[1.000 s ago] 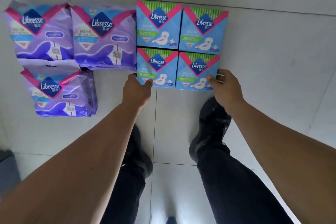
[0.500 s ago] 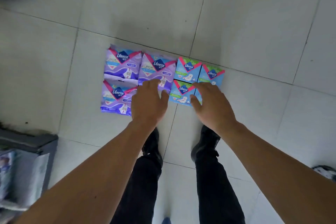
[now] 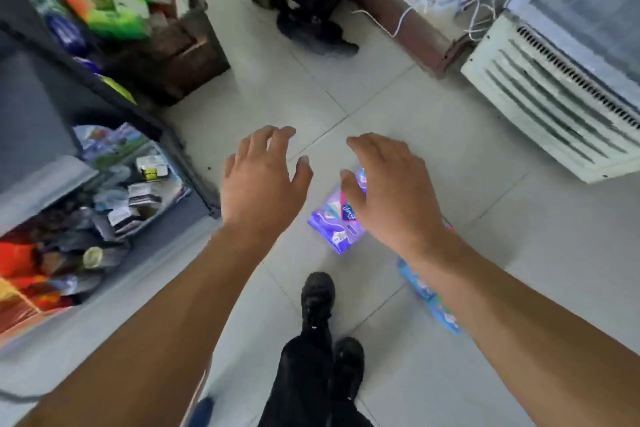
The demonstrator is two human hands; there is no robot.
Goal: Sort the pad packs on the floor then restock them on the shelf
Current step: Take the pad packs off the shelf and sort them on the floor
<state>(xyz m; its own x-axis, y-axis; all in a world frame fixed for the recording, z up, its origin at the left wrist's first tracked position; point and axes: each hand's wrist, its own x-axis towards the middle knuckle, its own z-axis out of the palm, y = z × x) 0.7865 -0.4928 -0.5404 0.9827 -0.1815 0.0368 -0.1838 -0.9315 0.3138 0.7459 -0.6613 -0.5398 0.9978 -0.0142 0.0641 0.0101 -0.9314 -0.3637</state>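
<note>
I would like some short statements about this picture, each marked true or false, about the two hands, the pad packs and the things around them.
1. Both hands are empty. True: the left hand and the right hand are spread open and hold nothing.
2. A purple pad pack lies on the floor tiles. True.
3. The blue pad packs stand on the shelf. False: they lie on the floor, partly hidden under the right forearm.
4. The shelf with goods is on the person's right. False: it is on the left side.
5. A white cooler with a slatted grille stands at the upper right. True.
</note>
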